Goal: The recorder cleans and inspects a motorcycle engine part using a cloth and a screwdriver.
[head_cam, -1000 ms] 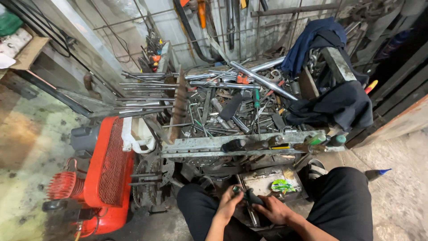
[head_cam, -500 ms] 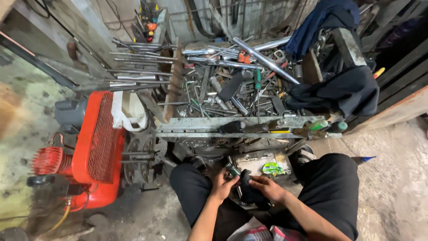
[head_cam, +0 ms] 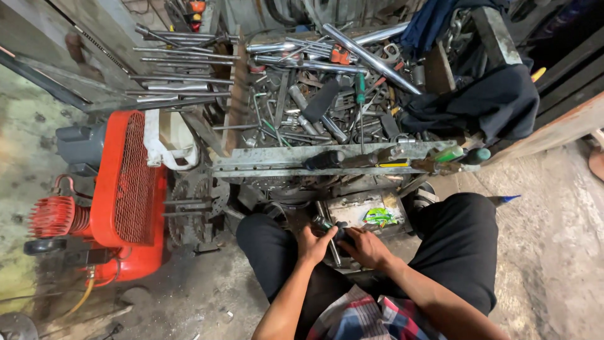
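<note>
I crouch in front of a low, cluttered tool bench [head_cam: 302, 165]. My left hand [head_cam: 313, 244] and my right hand [head_cam: 365, 247] meet between my knees, both closed around a small dark metal tool [head_cam: 331, 234] with a steel shaft that sticks out upward and downward. Just beyond my hands, under the bench, lies a worn grey box [head_cam: 365, 211] with a green tangle on top.
A red air compressor [head_cam: 119, 195] stands at my left on the stained concrete floor. The bench top holds several wrenches, steel pipes [head_cam: 368, 58] and screwdrivers. Long rods [head_cam: 176, 75] lie at its left end. Dark cloth [head_cam: 491, 101] is heaped at the right.
The view has tilted down and closer to the bench. My hands stay together on the tool and have shifted slightly toward my lap.
</note>
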